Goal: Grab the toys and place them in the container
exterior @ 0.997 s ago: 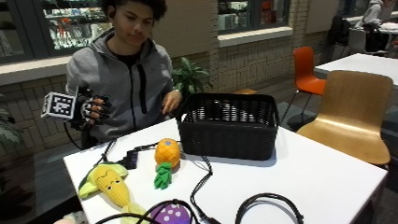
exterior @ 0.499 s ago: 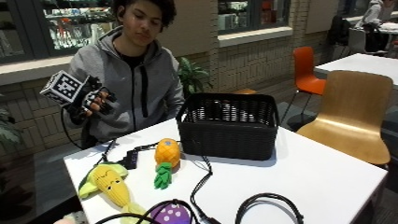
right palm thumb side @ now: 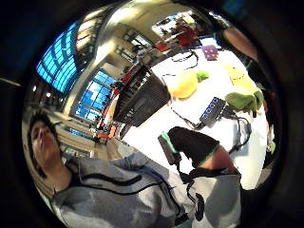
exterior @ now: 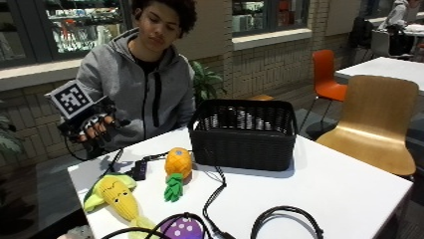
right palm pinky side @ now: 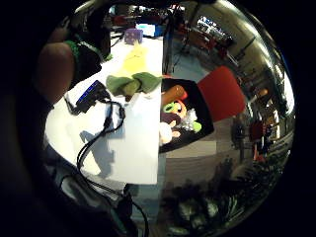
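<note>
The gloved right hand [exterior: 93,127] is raised in the air beside the person's chest, off the left end of the table [exterior: 344,184] and well apart from the basket [exterior: 244,132]. Its fingers hang loosely curled and hold nothing.

On the table, farthest left of the basket, the corn toy [exterior: 118,198] lies on its side near the front-left corner, its green leaves spread toward the table edge. A small black hub [exterior: 140,168] with a cable sits between the corn and the basket, closer to the back edge. Just left of the basket lies the pineapple toy [exterior: 177,167], its orange body toward the basket and its green leaves pointing to the front edge; it is near the basket's front-left corner but not touching it. In front of the basket, at the near edge, a purple toy [exterior: 180,228] shows only in part. Black cables [exterior: 215,191] run from the basket's front down past that toy and loop at the near edge.

The basket stands upright near the back of the table, black and woven; what lies inside cannot be told from the outside view.

From the palm, the corn [right palm pinky side: 132,74] and hub [right palm pinky side: 89,94] lie on the white top, and more toys [right palm pinky side: 177,116] lie on a dark surface just beyond the table's edge. The bare left hand [right palm thumb side: 192,142] rests on the table near the hub [right palm thumb side: 212,110].
</note>
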`<state>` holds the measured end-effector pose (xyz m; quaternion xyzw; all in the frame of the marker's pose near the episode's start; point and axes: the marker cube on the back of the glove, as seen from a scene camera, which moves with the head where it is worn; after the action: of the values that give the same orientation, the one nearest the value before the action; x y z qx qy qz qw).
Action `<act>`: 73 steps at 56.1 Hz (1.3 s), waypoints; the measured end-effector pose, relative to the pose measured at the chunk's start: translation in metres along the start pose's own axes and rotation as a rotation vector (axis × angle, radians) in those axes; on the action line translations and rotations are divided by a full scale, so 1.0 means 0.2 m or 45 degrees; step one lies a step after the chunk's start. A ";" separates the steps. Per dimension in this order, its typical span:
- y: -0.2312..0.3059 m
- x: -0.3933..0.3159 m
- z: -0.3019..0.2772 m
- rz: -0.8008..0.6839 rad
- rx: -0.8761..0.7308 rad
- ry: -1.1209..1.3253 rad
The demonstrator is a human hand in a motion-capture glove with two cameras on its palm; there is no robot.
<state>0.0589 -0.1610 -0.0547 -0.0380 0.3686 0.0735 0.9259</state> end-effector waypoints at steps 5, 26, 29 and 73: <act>-0.17 0.11 0.09 0.092 -0.054 0.028; -0.53 0.35 0.41 0.517 -0.478 0.166; -0.55 0.37 0.43 0.544 -0.526 0.174; -0.63 0.29 0.51 0.438 -0.238 0.333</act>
<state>0.1892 -0.2664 -0.0188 -0.0695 0.4781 0.2584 0.8365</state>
